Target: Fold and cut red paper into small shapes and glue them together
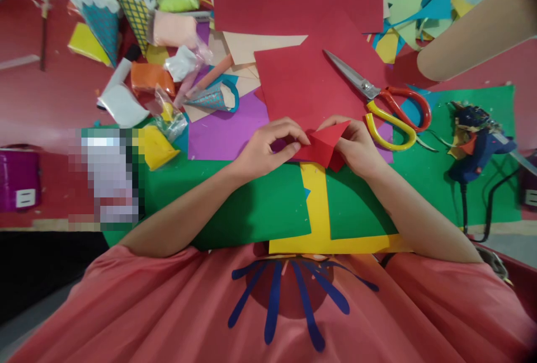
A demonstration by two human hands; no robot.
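A small folded red piece (327,144) is held in my right hand (356,145), its thumb and fingers closed on the right side of the piece. My left hand (274,145) is just to its left, thumb and forefinger curved toward each other with a gap between them; the fingertips are at the piece's left edge, and whether they grip it I cannot make out. Beneath and beyond the hands lies a larger red sheet (293,83). Scissors (369,92) with one red and one yellow handle lie on it, blades slightly apart, pointing up and left.
Green sheets (251,206) and a yellow sheet (316,201) cover the near side. A blue glue gun (478,156) with a cord is at the right, below a cardboard tube (478,27). Clay packets (153,78), patterned cones (98,19) and a blurred-out object (111,178) lie left.
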